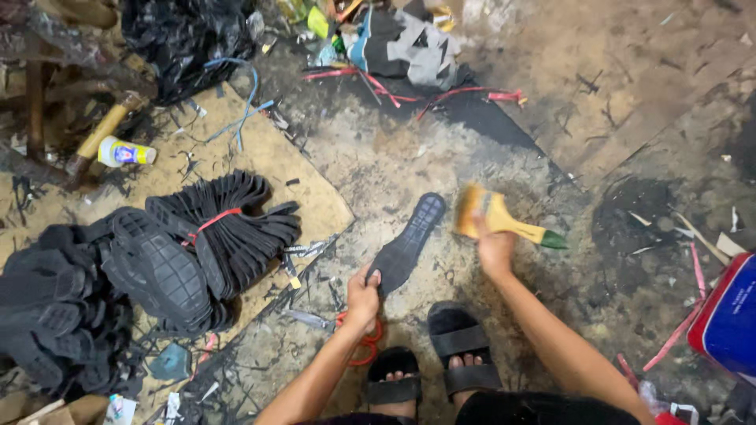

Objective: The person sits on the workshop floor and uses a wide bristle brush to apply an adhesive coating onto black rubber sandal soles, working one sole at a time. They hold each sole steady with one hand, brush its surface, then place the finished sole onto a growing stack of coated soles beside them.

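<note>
My left hand (363,295) pinches the near end of a black rubber shoe sole (409,240) that lies tread-up on the dirty floor, pointing away from me. My right hand (494,250) grips a wide yellow-handled brush (496,216) with a green handle tip; its bristles hover just right of the sole's far end and look blurred. My two feet in black slide sandals (429,358) rest just below the sole.
A heap of black soles (157,264), some bundled with a red band, lies on a cardboard sheet (315,197) at left. Orange-handled scissors (366,340) lie by my left wrist. A red and blue container (728,315) stands at right. Scraps litter the floor.
</note>
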